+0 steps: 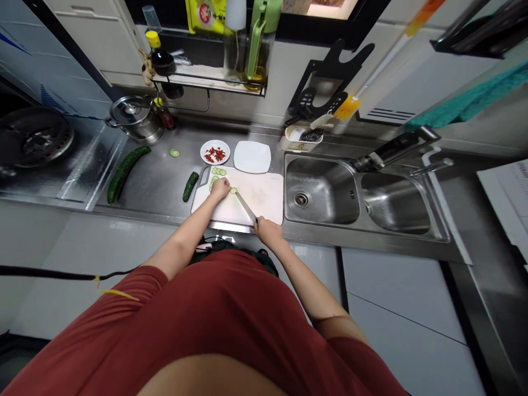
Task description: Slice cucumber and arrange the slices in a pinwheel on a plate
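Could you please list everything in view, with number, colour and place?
cutting board: 1, white, centre
knife: 1, silver, over board
slices: several, pale green, mostly on board
cucumbers: 2, dark green, left of board
plates: 2, white, behind board
pieces: several, red, on left plate
pot: 1, silver, back left
bottles: at least 4, mixed, along back
pouch: 1, yellow, at top
basins: 2, silver, right of board
tap: at least 1, silver, behind basins
box: 1, cream, behind basins
brush: 1, yellow, above box
cloth: 1, teal, upper right
shirt: 1, red, worn
left hand: 1, bare, beside slices
right hand: 1, bare, holding knife
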The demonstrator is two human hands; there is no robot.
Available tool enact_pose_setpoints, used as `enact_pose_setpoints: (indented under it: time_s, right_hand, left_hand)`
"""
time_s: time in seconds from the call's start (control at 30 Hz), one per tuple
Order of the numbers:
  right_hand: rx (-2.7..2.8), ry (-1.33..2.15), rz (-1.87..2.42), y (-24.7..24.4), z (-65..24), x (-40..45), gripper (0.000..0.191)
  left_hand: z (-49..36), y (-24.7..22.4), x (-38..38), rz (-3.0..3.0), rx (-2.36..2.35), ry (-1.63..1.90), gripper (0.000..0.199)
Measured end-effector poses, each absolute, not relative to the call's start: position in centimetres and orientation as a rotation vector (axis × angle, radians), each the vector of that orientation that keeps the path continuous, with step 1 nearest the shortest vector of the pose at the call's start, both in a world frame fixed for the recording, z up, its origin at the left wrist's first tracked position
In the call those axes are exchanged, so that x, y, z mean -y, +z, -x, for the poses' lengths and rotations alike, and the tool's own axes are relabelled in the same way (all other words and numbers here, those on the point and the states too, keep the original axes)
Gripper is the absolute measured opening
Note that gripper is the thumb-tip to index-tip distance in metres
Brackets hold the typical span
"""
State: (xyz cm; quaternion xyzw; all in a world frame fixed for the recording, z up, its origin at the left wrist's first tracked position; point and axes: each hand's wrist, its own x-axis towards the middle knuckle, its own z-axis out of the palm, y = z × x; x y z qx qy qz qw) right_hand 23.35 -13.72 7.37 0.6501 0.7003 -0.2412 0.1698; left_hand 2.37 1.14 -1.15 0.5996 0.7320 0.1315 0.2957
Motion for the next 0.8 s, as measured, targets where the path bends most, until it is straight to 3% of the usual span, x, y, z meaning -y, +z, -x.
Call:
enact_pose_setpoints:
  time_s: [0.8]
  right_hand:
    - [-2.029, -0.65, -1.828, 7.3, -22.0, 11.6, 0.032]
  left_hand:
    - [-2.4, -1.1, -1.3, -1.584, -1.944, 0.359, 0.012]
